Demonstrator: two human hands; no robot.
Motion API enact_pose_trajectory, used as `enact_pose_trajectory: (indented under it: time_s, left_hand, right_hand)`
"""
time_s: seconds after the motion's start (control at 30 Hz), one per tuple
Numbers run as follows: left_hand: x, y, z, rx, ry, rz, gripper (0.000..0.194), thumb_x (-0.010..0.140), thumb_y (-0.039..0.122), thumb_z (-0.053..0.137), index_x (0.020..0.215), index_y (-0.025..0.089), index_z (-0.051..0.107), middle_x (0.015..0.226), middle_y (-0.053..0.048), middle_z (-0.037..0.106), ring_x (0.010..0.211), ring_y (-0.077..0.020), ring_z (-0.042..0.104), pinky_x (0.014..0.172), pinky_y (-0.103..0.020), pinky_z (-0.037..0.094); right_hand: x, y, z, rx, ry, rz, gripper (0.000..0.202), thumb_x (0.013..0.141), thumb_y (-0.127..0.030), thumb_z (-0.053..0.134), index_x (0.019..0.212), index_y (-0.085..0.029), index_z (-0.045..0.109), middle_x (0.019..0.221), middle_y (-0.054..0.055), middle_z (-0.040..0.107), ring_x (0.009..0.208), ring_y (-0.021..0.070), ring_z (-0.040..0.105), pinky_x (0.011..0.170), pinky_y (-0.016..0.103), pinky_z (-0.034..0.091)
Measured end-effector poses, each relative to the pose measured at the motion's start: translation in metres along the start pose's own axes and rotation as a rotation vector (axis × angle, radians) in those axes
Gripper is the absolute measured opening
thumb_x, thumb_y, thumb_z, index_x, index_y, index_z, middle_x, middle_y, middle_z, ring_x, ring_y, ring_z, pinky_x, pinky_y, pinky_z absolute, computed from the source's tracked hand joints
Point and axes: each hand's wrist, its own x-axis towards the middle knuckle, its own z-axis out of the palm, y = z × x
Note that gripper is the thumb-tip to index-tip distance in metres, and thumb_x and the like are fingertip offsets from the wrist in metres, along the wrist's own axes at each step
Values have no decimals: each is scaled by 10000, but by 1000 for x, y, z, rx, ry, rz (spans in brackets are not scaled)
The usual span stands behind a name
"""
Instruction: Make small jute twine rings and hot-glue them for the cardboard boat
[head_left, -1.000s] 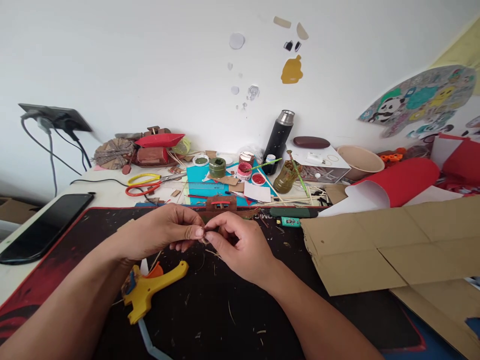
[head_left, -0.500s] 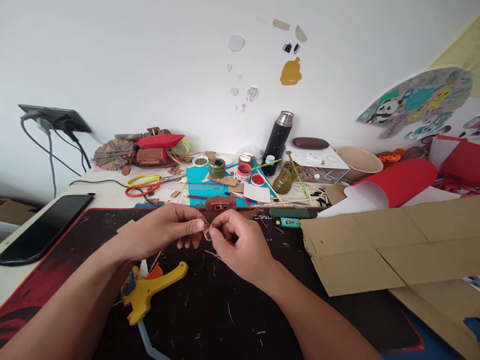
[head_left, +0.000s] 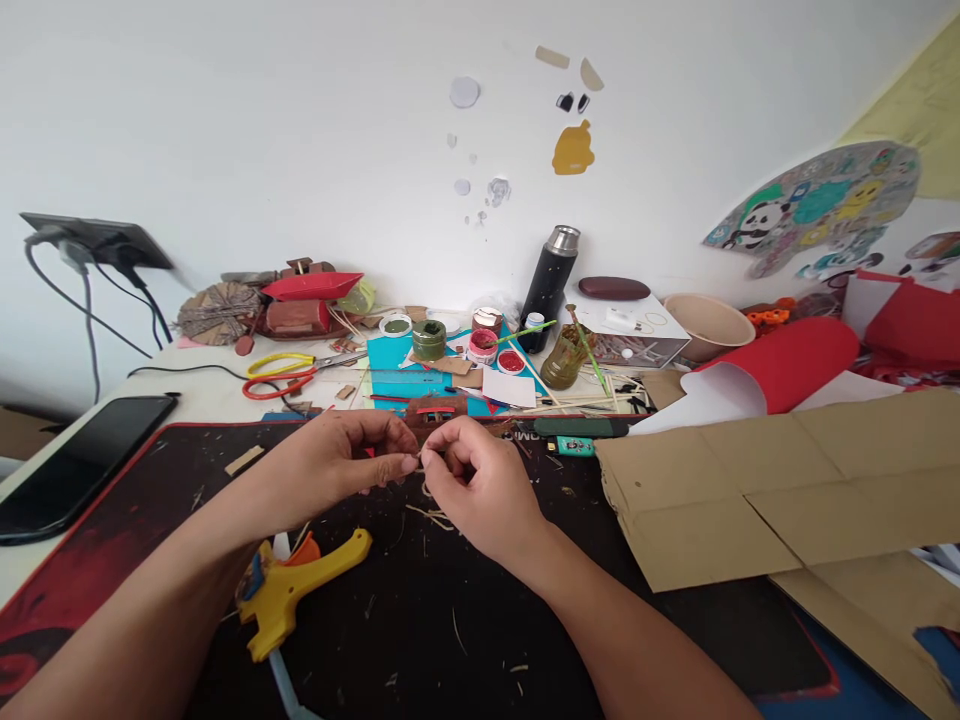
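My left hand and my right hand meet fingertip to fingertip above the dark mat. Both pinch a thin tan string, which shows only as a short bit and a small curl below the fingers. The rest of it is hidden by my hands. Loose tan strands lie on the mat just beneath. Under my left wrist lies a yellow hot glue gun with an orange trigger. A brown piece with red on it sits behind my fingertips.
Behind are scissors, paint jars, a murky jar with brush and a black flask. A cardboard sheet covers the right side. A phone lies left; a teal lighter lies beyond my right hand.
The small string loop between my fingertips has drawn smaller, with a curl now hanging lower. My hands have shifted slightly apart at the fingers. The whole view has turned slightly right.
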Motion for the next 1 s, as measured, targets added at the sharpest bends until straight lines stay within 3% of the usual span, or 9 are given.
enact_pose_trajectory:
  time_s: [0.43, 0.8, 1.0]
  left_hand:
    - [-1, 9, 3, 40, 19, 5, 309, 900, 532, 766, 877, 225, 786, 782, -5, 734, 696, -172, 595, 629, -269, 477]
    - [-1, 6, 0, 14, 162, 35, 338, 894, 554, 782, 888, 216, 789, 781, -8, 705, 724, -179, 577, 646, -281, 461]
    - [-2, 6, 0, -228, 312, 75, 283, 874, 475, 896, 898, 211, 798, 798, 8, 733, 691, -138, 585, 623, -242, 461]
  right_hand:
    - [-1, 0, 0, -5, -2, -13, 86, 971, -317, 656, 958, -236, 684, 619, -68, 565, 538, 131, 529, 561, 276, 376]
    - [2, 4, -2, 88, -12, 13, 177, 1025, -400, 681, 1073, -236, 729, 696, -29, 628, 578, 149, 533, 556, 290, 371]
    - [2, 2, -3, 183, -21, 41, 193, 1020, -412, 685, 1047, -224, 717, 677, -40, 605, 582, 146, 547, 548, 275, 367]
